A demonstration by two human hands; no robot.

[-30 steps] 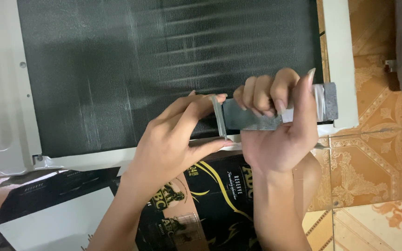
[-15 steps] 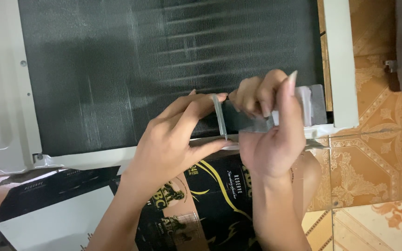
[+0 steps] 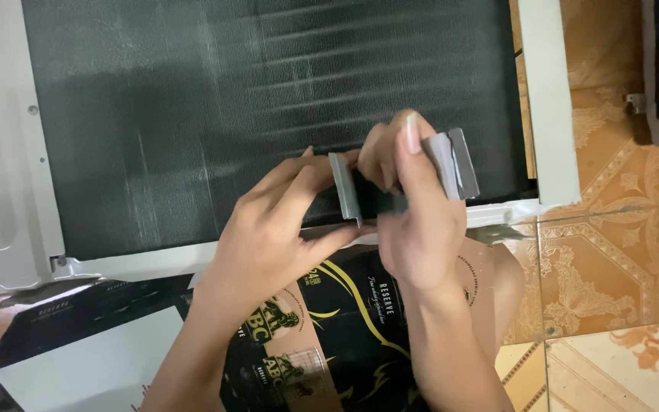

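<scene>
Over the dark finned coil [image 3: 268, 114] of a white air-conditioner casing [image 3: 549, 99], the right hand [image 3: 417, 221] has slid leftward along a grey metal comb-like tool [image 3: 451, 164], closed around its middle, while the left hand [image 3: 268, 236] pinches its left end.

Both forearms rose from below; the left hand [image 3: 276, 229] pinched with thumb and fingers, while the right hand [image 3: 413, 221] curled closed beside it.

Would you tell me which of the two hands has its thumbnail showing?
The right hand: its thumb lies up across the grey metal piece, nail facing the camera, while the left hand shows no thumbnail.
</scene>
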